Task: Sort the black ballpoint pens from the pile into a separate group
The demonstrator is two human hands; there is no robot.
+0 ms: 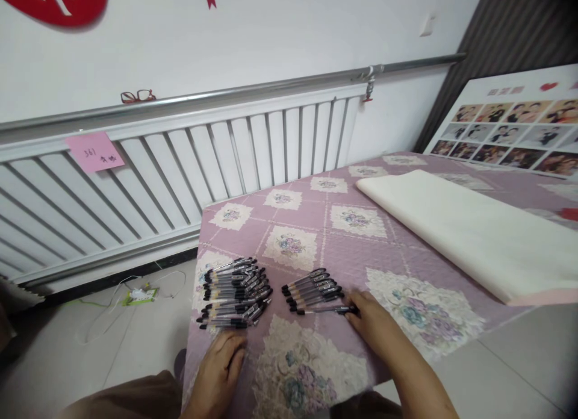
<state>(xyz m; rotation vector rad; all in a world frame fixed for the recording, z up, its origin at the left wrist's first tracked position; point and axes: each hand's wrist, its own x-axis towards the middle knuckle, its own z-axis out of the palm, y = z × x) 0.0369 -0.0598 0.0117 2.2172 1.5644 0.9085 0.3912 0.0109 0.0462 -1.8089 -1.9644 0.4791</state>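
Note:
My right hand (370,318) has its thumb and fingers closed on the dark end of a pen (321,311), which lies level just above or on the tablecloth. Beside that pen, a small group of black-capped pens (311,288) lies side by side. My left hand (220,363) rests on the cloth near the table's left edge, fingers loosely bent and thumb a little apart, with nothing visible in it. Just beyond its fingers is a larger pile of similar pens (235,292), stacked in rows; whether the fingertips touch the nearest pen I cannot tell.
A purple patterned tablecloth (316,244) covers the table. To the right lies a folded cream sheet (460,232), with a photo board (510,127) behind it. A white radiator (271,145) runs along the wall. A power strip (141,295) with cables sits on the floor at left.

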